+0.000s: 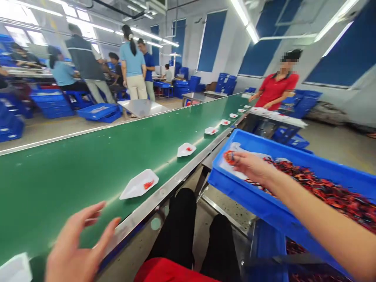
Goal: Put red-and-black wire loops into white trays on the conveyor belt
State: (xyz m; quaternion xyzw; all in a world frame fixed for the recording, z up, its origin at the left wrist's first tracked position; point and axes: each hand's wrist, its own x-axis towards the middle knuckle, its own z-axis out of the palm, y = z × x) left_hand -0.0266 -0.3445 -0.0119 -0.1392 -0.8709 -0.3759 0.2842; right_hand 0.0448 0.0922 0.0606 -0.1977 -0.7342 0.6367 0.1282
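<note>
Green and smooth, one long conveyor belt [88, 168] with a metal edge [161, 192] crosses the view from 8 o'clock toward 1 o'clock. Next in size comes a rectangular blue plastic bin [229, 190], standing just beside the belt, from 3 to 4 o'clock. Inside it lies a loose pile of thin red and black pieces [320, 184]. At 8 o'clock, the left hand [78, 239] is over the near part of the belt, its thumb and fingers spread apart. Between 3 and 4 o'clock, the right hand [249, 165] is over the bin, its fingertips gripping a small orange-red looped bundle [229, 157]. At 8 o'clock, nearer to the centre, a white boat-shaped tray [135, 188] lies on the belt, apart from the left hand. Similar white trays [182, 151] continue in a row toward 1 o'clock. Smallest is a bright red tuft [148, 184] in the nearer tray.
</note>
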